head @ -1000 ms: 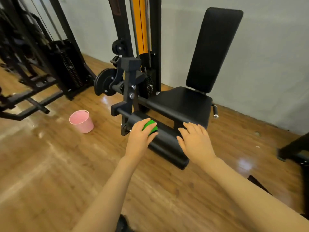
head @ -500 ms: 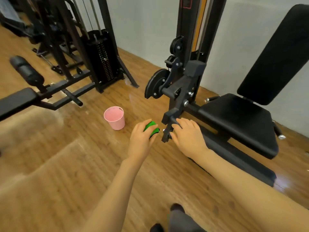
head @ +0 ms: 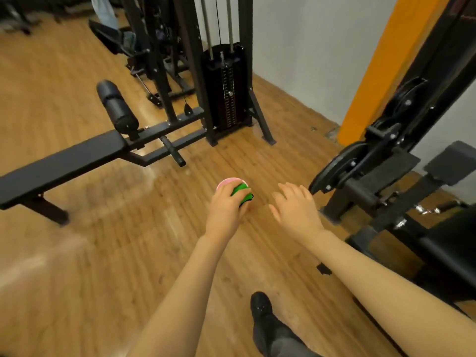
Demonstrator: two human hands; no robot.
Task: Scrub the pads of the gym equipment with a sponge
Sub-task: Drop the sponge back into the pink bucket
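The green sponge is gripped by the left hand over the pink bucket; the right hand is held open, fingers spread.

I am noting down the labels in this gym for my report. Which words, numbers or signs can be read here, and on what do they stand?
No text can be read.
Weight stack: a strip of small marks runs down the plates, too small and blurred to read.
Green sponge, pink bucket, bench pad: no print visible.
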